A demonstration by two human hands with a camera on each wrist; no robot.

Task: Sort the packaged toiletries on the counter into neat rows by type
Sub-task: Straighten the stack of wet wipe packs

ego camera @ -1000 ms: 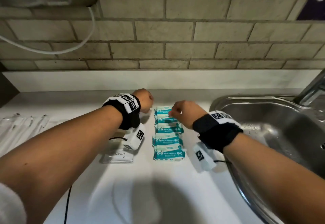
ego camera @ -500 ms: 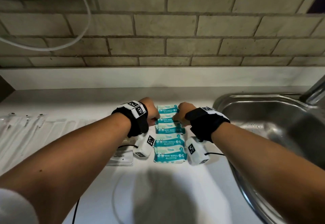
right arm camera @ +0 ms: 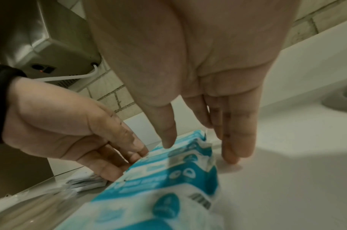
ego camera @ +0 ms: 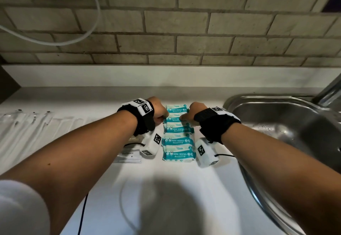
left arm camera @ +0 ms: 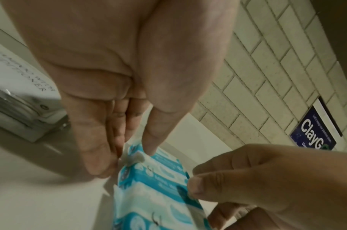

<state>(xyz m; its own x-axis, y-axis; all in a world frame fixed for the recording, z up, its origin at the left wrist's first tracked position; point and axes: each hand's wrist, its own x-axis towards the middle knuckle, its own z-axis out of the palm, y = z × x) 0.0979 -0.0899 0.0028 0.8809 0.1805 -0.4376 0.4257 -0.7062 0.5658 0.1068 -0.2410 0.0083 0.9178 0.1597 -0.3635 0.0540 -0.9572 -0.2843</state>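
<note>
Several teal and white mini wipes packs lie in one column on the white counter. My left hand and right hand flank the packs near the far end of the column. In the left wrist view, my left hand has straight fingers against the left edge of a wipes pack, thumb tip on its top. In the right wrist view, my right hand points its straight fingers down beside the right edge of the pack, fingertips on the counter. Neither hand grips a pack.
White toothpaste sachets lie left of the column, partly under my left wrist. Clear wrapped items lie in a row at the far left. A steel sink with a tap is on the right. The tiled wall is behind.
Both hands have closed in on the sides of the wipes column; the right hand came down from above the packs to their right edge.
</note>
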